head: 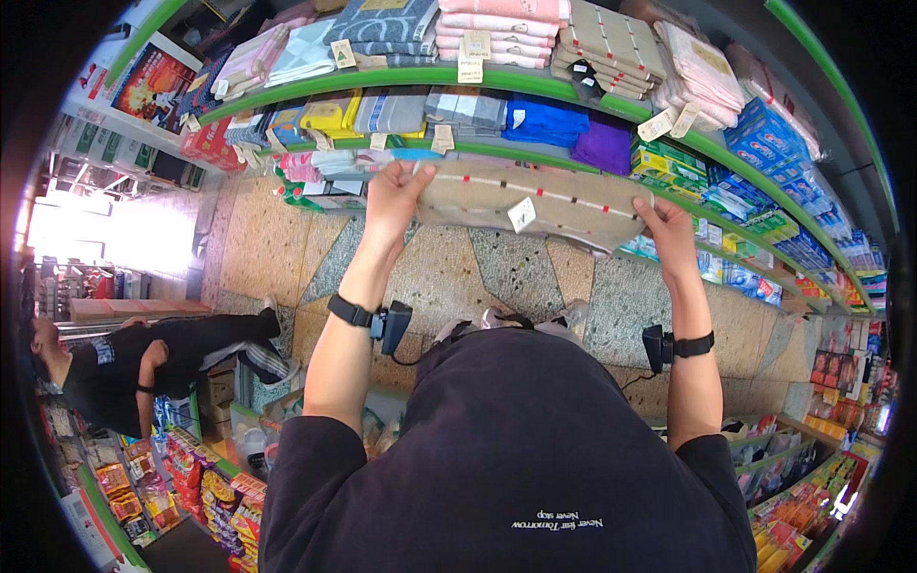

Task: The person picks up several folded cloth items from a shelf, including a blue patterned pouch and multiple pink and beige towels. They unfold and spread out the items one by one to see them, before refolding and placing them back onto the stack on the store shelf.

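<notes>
A beige towel (494, 195) with dark, white and red dashes hangs stretched out in front of the shelves. My left hand (396, 197) pinches its left end, thumb on top. At the right end, my right hand (665, 222) grips the towel's corner the same way. A white tag (521, 215) lies against the middle of the cloth. Above it, on the upper shelf, sits a stack of folded beige towels (609, 46) with a similar dashed pattern. Pink folded towels (498, 32) are piled just left of that stack.
Green-edged shelves (530, 80) curve across the front. Purple cloth (602, 145) and blue cloth (546, 122) lie on the second level. Toothpaste boxes (770, 143) fill the right side. A person (157, 358) in dark clothes stands at the left, near snack bags (215, 487). Speckled stone floor (430, 272) shows below.
</notes>
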`<move>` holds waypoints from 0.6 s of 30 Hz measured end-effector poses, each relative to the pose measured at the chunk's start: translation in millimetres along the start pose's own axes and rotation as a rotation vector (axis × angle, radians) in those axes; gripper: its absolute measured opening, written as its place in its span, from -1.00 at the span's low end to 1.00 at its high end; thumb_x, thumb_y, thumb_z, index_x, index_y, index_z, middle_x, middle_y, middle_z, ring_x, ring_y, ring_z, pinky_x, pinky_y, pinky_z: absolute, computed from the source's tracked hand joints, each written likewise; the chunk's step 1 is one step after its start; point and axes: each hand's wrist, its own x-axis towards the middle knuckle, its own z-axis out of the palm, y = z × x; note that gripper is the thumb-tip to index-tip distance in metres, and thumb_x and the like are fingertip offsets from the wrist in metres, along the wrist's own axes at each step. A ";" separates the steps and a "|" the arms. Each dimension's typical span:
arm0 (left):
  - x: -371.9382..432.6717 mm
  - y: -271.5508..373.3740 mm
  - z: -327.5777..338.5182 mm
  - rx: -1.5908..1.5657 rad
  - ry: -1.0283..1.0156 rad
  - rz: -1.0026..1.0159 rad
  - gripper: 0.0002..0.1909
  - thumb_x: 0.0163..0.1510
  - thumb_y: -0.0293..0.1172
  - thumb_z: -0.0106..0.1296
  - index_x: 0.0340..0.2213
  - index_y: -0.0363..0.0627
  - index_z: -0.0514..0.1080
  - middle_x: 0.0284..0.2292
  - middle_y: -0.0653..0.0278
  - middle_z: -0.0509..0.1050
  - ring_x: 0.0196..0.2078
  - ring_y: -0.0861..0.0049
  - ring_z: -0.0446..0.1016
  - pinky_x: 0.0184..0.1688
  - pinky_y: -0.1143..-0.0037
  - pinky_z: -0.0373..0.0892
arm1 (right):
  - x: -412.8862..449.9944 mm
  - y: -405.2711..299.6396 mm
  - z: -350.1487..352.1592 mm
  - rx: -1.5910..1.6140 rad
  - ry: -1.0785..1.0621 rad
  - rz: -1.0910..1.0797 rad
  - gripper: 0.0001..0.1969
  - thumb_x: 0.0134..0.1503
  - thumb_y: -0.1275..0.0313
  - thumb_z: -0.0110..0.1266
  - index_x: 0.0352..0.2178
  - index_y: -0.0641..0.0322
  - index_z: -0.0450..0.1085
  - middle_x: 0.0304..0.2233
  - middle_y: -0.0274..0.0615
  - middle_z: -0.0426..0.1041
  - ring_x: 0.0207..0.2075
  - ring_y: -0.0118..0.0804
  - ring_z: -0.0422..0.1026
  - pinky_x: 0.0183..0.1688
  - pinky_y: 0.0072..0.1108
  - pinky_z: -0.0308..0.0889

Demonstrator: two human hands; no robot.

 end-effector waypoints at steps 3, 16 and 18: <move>11.9 43.8 13.2 -0.088 0.021 0.132 -0.65 0.24 -0.47 0.17 0.03 -0.33 0.45 -0.31 0.24 0.62 -0.26 0.69 0.51 -0.20 0.63 0.38 | 16.3 -28.5 7.2 -0.099 0.226 -0.131 -0.62 0.30 0.30 0.19 0.01 0.40 0.47 -0.34 -0.36 0.58 -0.39 -0.57 0.45 -0.32 -0.61 0.37; 64.5 196.3 10.3 0.755 0.165 1.048 -0.72 -0.02 -0.38 0.32 -0.24 -0.22 0.60 -0.35 0.06 0.55 -0.29 0.26 0.52 -0.19 0.43 0.42 | 53.7 -158.5 -31.6 -0.735 0.211 -0.628 -0.70 0.14 0.38 0.30 -0.17 0.41 0.52 -0.44 -0.25 0.54 -0.38 -0.58 0.42 -0.26 -0.65 0.31; 74.2 206.3 14.5 0.720 0.175 1.201 -0.73 0.03 -0.34 0.27 -0.25 -0.23 0.55 -0.33 0.07 0.55 -0.22 0.21 0.54 -0.14 0.37 0.42 | 59.9 -159.9 -51.2 -0.683 0.133 -0.606 -0.70 0.16 0.39 0.30 -0.15 0.41 0.52 -0.34 -0.28 0.57 -0.32 -0.59 0.45 -0.21 -0.65 0.32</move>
